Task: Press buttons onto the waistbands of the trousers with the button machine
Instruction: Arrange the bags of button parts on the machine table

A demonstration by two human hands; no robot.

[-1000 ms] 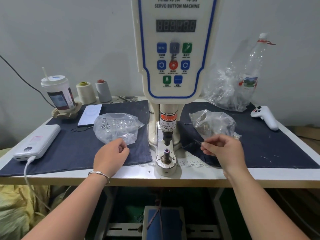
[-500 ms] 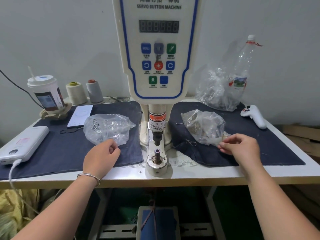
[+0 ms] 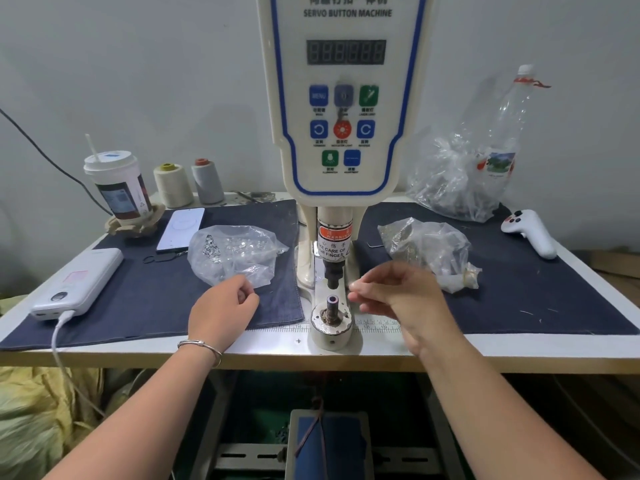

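The white servo button machine [image 3: 344, 98] stands at the table's middle, its punch [image 3: 333, 277] raised above the lower die [image 3: 332, 301]. My left hand [image 3: 221, 311] rests on the left denim cloth, fingers curled, just in front of a clear bag of silver buttons [image 3: 235, 252]; nothing shows in its fingers. My right hand [image 3: 401, 299] hovers just right of the die, blurred, thumb and forefinger pinching what looks like a small pale button piece. A second clear bag of button parts [image 3: 429, 251] lies behind it.
Dark denim cloths [image 3: 554, 299] cover the table on both sides of the machine. At the left are a power bank [image 3: 79, 282], phone [image 3: 181, 228], drink cup [image 3: 117, 187] and two thread cones [image 3: 188, 183]. A white controller [image 3: 531, 232] and bagged bottle [image 3: 485, 161] sit at the right.
My right hand went right to the bag of button parts, then came back left to beside the die. My left hand stayed by the silver-button bag.
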